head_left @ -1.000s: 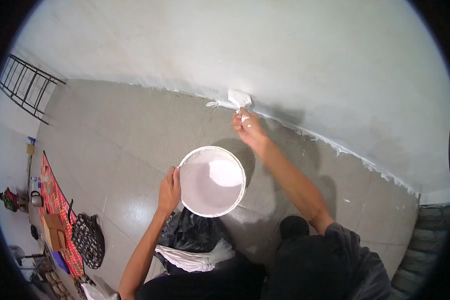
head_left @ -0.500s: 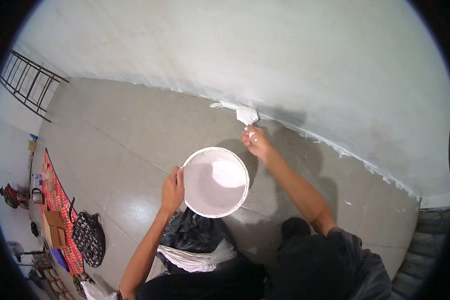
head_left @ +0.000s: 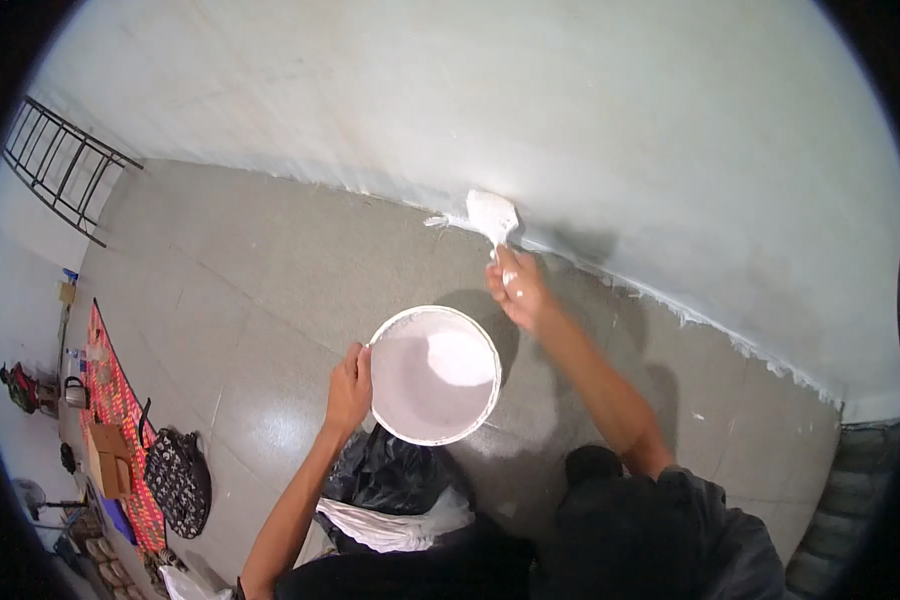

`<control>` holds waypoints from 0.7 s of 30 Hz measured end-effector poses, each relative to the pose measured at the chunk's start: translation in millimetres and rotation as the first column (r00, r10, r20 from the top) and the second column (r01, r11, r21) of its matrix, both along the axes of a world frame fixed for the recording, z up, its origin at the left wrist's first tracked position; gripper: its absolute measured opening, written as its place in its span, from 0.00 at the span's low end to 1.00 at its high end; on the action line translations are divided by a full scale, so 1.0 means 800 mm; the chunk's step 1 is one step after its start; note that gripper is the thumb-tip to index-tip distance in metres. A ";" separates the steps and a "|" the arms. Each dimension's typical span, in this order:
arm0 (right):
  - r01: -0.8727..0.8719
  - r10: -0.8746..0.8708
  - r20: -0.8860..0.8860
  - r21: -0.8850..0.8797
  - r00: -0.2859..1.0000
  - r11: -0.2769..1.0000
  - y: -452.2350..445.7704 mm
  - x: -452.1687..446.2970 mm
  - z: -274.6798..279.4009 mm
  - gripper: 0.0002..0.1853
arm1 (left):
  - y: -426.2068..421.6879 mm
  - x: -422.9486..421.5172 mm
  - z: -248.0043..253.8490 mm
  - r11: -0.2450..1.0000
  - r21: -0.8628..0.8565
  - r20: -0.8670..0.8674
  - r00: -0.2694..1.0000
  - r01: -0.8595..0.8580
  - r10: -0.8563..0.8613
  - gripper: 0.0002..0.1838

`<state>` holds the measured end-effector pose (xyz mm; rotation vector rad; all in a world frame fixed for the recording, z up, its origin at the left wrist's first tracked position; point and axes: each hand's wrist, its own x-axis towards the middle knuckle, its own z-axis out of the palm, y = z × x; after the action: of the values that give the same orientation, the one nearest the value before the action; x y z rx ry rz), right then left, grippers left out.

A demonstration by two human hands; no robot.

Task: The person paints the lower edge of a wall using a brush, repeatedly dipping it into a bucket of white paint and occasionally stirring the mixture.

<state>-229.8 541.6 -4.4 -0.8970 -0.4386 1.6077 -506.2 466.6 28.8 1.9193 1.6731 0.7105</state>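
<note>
My left hand [head_left: 349, 388] grips the rim of a round white bucket [head_left: 495, 392], its fingers closed over the left edge. White paint [head_left: 460, 358] shows inside the bucket. My right hand [head_left: 523, 288] is closed around the handle of a paintbrush [head_left: 493, 214] whose wide head is coated white. The brush head lies against the foot of the pale wall [head_left: 570, 100], just above the floor. White smears mark the fingers of that hand. A ragged white strip [head_left: 670, 300] runs along the joint of wall and floor.
Black plastic and white cloth [head_left: 390, 525] lie close by my legs. At the left are a black ladder-like metal frame [head_left: 65, 165], a patterned bag [head_left: 178, 480], a cardboard box [head_left: 108, 460] and a bright mat [head_left: 150, 520]. Stacked grey bundles [head_left: 840, 500] stand at the right.
The brush head has moved slightly up the wall, and my right hand has turned with it. The bucket, still held by my left hand, sits slightly lower in view.
</note>
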 end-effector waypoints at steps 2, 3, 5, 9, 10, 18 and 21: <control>-0.087 0.084 -0.079 -0.036 0.993 0.996 -0.007 0.009 -0.014 0.10 | 0.000 0.000 -0.001 1.000 0.004 0.028 1.000 0.001 -0.001 0.19; -0.130 0.123 -0.117 -0.052 0.985 0.990 -0.006 0.013 -0.025 0.10 | 0.000 0.001 -0.002 1.000 0.006 0.044 0.999 0.003 -0.003 0.19; -0.100 0.091 -0.085 -0.108 0.992 0.989 0.014 0.008 -0.056 0.10 | 0.001 0.002 0.000 1.000 -0.005 0.045 0.999 0.006 -0.005 0.19; 0.046 -0.047 -0.011 -0.136 0.999 0.990 0.051 -0.008 -0.085 0.10 | -0.004 0.003 0.009 0.995 -0.101 0.009 1.000 -0.021 0.022 0.19; 0.062 -0.064 -0.014 -0.120 0.998 0.991 0.057 -0.008 -0.082 0.10 | -0.003 0.002 0.008 0.997 -0.079 0.004 1.000 -0.017 0.018 0.19; 0.083 -0.089 -0.088 -0.067 0.992 0.994 0.030 0.007 -0.005 0.11 | -0.002 0.000 0.000 1.000 -0.025 0.027 1.000 -0.004 0.005 0.19; 0.039 -0.042 0.153 0.023 0.987 0.999 -0.013 0.023 0.008 0.13 | -0.002 -0.002 0.001 0.999 -0.039 0.018 1.000 0.006 -0.005 0.19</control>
<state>-211.7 531.0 2.0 -1.0126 -0.5396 1.5010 -507.6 465.4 30.0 1.8843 1.6587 0.6856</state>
